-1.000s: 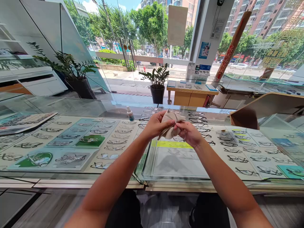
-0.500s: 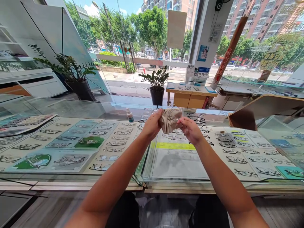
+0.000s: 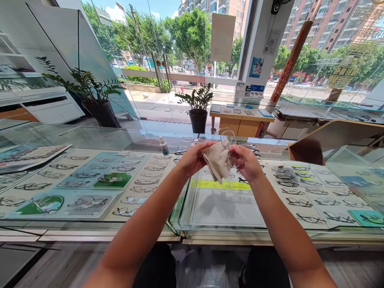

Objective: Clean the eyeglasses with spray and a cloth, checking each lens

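Above the glass display counter, my left hand (image 3: 193, 158) is closed on a beige cleaning cloth (image 3: 218, 160) that hangs down in folds. My right hand (image 3: 246, 162) pinches a pair of thin-rimmed eyeglasses (image 3: 228, 137) by the frame. One round lens stands up above the cloth, and the other part of the frame lies close to the right fingers. The cloth sits between both hands, touching the glasses. Where exactly the left fingertips press is hidden by the cloth.
The glass counter (image 3: 228, 208) holds rows of eyeglasses. A small white bottle (image 3: 163, 145) stands on it to the left of my hands. A printed board (image 3: 33, 157) lies far left. A brown wooden stand (image 3: 333, 138) is at right, and a potted plant (image 3: 198, 119) stands beyond the counter.
The glasses have turned, so one lens now rises upright above the cloth. The cloth has shifted lower and hangs more loosely, and my right hand has moved slightly right.
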Motion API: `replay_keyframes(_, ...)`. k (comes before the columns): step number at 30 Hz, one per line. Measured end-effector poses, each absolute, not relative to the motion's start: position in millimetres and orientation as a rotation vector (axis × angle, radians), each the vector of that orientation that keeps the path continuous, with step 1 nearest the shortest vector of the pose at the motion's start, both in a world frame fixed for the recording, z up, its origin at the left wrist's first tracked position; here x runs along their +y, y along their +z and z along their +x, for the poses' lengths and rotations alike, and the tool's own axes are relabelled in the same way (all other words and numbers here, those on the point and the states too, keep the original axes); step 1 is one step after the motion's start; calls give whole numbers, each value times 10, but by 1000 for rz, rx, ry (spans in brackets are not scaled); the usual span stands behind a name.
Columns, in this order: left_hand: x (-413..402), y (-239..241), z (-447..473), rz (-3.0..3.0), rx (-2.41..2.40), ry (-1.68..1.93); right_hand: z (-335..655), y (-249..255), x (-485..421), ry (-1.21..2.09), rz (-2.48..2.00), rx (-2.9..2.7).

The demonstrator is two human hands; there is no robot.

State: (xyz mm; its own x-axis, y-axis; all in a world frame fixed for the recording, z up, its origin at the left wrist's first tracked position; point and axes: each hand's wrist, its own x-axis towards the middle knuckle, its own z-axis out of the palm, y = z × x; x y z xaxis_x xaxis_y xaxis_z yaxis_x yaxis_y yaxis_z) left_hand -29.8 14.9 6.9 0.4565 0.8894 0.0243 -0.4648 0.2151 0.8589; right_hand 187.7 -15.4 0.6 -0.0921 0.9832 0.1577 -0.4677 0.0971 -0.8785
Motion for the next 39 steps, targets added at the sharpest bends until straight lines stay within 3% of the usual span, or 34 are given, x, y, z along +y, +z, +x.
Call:
replay_keyframes(4, 126, 104, -389, 1081, 543, 791, 1882, 40, -182, 1427, -733, -1063)
replay_keyframes(10, 85, 55, -363, 1263, 559, 747, 1836, -16, -179, 1513, -756, -1071)
replay_keyframes(21, 67, 4, -243, 1321, 750, 1069, 1918, 19, -150, 1436, -670, -878)
replay_keyframes(33, -121, -46, -77, 1714, 614, 1160, 1717, -71, -193, 1160, -695, -921)
replay_keyframes(39, -163, -50, -2, 1660, 667, 1260, 1679, -76, -221, 1248, -654, -920)
